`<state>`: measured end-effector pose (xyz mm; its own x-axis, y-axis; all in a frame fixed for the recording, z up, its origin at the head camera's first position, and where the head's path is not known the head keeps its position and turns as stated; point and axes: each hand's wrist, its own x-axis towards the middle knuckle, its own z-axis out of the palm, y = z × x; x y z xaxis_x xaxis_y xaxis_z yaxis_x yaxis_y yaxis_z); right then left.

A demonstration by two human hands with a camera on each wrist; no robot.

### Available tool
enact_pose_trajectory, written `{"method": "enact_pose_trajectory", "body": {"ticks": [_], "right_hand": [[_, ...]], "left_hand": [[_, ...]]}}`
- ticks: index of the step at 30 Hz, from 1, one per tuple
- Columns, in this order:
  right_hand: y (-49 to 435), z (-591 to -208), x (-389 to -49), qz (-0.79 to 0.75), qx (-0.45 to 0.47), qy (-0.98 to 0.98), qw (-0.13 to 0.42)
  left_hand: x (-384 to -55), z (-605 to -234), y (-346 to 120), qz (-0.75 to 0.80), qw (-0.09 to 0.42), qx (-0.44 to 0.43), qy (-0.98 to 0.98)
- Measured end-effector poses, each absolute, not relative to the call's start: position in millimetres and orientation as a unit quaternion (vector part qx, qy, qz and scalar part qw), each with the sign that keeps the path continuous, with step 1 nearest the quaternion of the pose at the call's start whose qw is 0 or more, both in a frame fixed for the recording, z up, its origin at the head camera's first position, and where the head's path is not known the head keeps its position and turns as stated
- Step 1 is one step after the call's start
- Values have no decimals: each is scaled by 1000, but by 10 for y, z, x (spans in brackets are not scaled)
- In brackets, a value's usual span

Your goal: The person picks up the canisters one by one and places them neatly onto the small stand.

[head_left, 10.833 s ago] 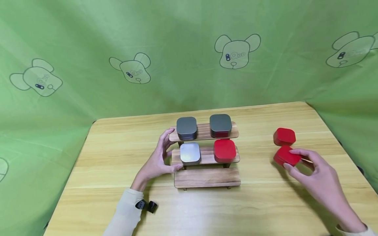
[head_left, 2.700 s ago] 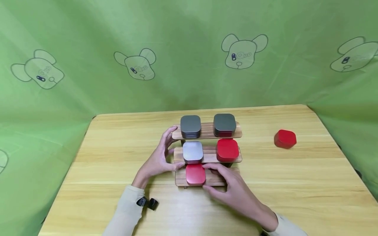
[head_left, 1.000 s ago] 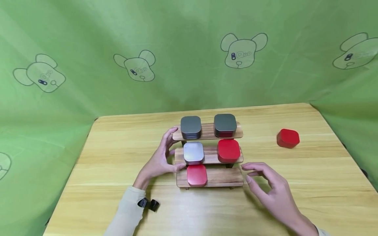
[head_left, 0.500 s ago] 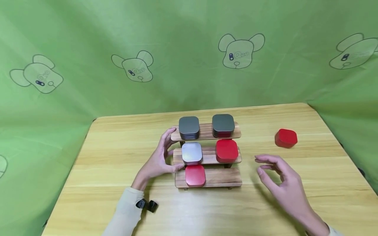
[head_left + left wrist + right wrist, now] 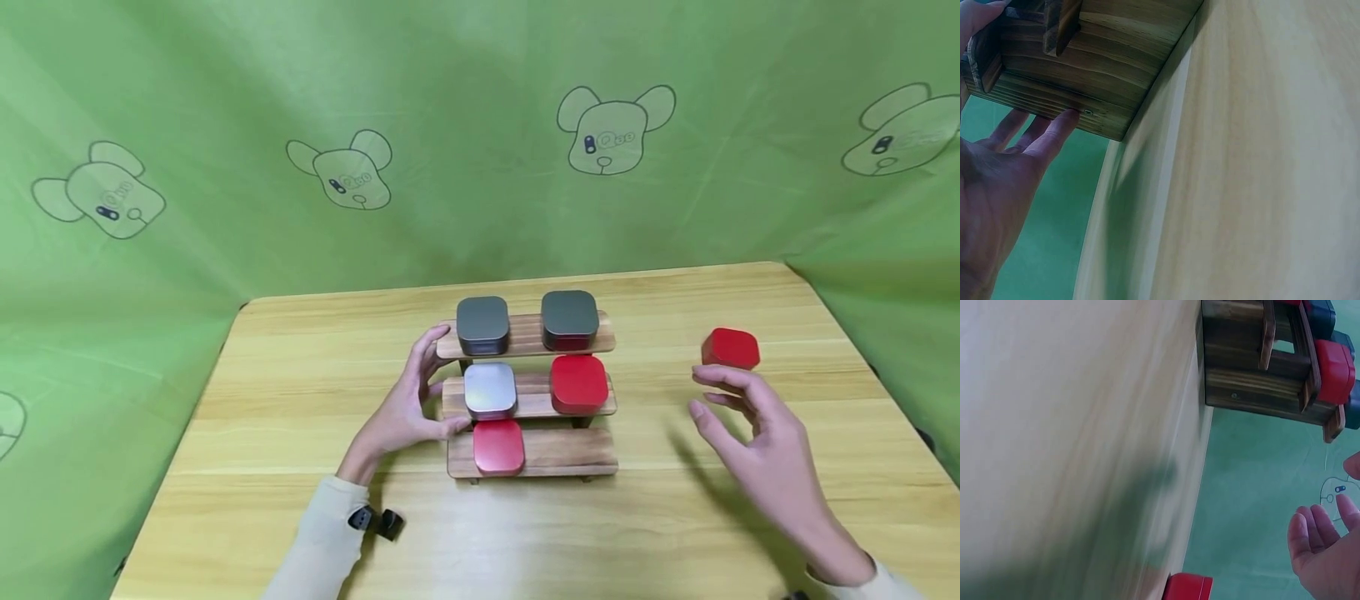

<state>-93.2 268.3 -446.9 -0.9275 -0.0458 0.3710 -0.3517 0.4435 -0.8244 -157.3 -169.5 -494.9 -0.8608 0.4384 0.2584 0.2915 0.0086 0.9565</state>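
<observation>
A three-tier wooden display stand (image 5: pixel 570 452) stands on the table, and my left hand (image 5: pixel 401 410) grips its left end, fingers at the top shelf and thumb lower down. The left wrist view shows the fingertips (image 5: pixel 1066 119) against the stand's side. Two dark grey tins (image 5: pixel 482 321) sit on the top shelf. The middle shelf bears a silver tin (image 5: pixel 490 388) and a red tin (image 5: pixel 579 382); another red tin (image 5: pixel 498 447) is at the bottom left. My right hand (image 5: pixel 772 454) hovers, holding nothing, just in front of a loose red tin (image 5: pixel 732 347).
The wooden table (image 5: pixel 322 358) reaches back to a green curtain (image 5: pixel 465 167) printed with bear heads, which also covers both sides. A small black device (image 5: pixel 375 521) is worn at my left wrist.
A red tin was carried from the right of the table to the bottom shelf and released. My right hand then moved right, towards the loose red tin. The left hand kept its hold.
</observation>
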Motion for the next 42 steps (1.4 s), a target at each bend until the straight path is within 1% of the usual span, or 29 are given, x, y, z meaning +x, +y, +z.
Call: {"method": "enact_pose_trajectory", "body": {"ticks": [8,14,24,34,42], "right_hand": [[2821,-4504,-1042,489,82,-855,154],[2914,-4548,-1157,459,57,-874,146],[3054,-4536,-1272,428,24,-891,148],[3290,-4470,-1376,419,7,-900,123],[3378,-4493,-1449,401,8,-910,103]], "left_hand": [[-1579,-4947,-1677,657,56,263,705],[-1560,-4946,-1689,659,58,257,705],[-1561,-4935,-1691,655,54,262,707],[-1575,-4945,-1676,655,50,266,705],[-1567,-4938,-1682,658,52,261,705]]}}
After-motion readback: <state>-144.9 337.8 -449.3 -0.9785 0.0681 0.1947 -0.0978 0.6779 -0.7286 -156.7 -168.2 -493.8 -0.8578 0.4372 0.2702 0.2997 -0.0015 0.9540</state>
